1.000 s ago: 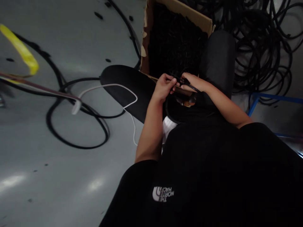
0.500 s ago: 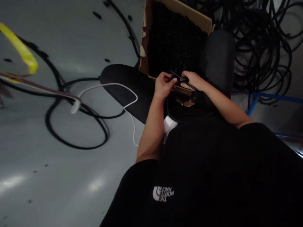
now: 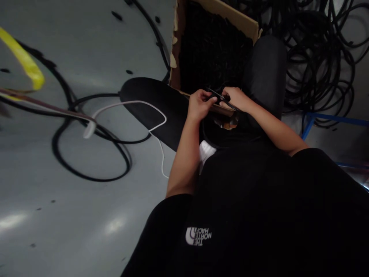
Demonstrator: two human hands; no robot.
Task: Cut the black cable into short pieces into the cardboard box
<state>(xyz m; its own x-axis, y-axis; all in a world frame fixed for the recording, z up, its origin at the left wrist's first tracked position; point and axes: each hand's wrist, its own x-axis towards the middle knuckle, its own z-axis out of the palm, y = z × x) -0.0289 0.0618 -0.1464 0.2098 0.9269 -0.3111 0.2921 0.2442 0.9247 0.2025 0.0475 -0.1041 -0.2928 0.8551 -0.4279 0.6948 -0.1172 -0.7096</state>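
Note:
Over the near edge of an open cardboard box (image 3: 174, 65), my two hands work close together. My left hand (image 3: 199, 103) pinches a small black piece (image 3: 212, 95) between thumb and fingers; its exact kind is too dark to make out. My right hand (image 3: 235, 99) is closed around dark scissors (image 3: 230, 104), whose blades point left towards my left fingertips, across the black piece. Many small black pieces (image 3: 215, 50) fill the box, which stands between my legs. A black cord loops below my hands, against my dark clothing.
Thick black cable or hose (image 3: 86, 179) lies coiled on the grey floor at left. A white cord (image 3: 157, 127) crosses my left leg. Yellow strap (image 3: 27, 61) hangs at far left. Tangled black coils (image 3: 317, 65) lie at right, near blue floor tape (image 3: 309, 125).
The view has shifted slightly. Both hands stay in nearly the same place, with the scissors still at the black piece.

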